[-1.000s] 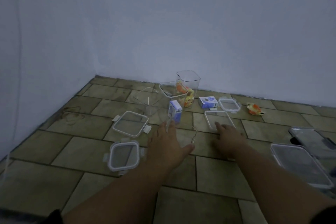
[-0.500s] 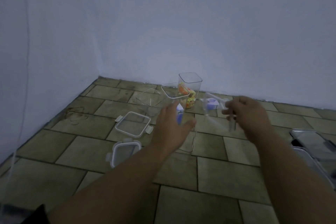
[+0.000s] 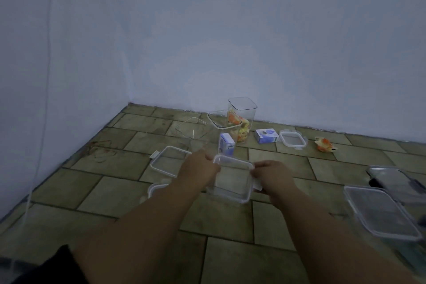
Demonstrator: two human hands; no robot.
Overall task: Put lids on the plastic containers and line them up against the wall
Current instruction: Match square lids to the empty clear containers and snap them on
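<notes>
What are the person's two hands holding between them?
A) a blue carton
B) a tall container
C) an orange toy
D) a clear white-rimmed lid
D: the left hand and right hand each grip one side of the clear white-rimmed lid.

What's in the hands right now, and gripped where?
Both hands hold one clear rectangular plastic lid with a white rim: left hand grips its left edge, right hand its right edge, near the side latch.
</notes>
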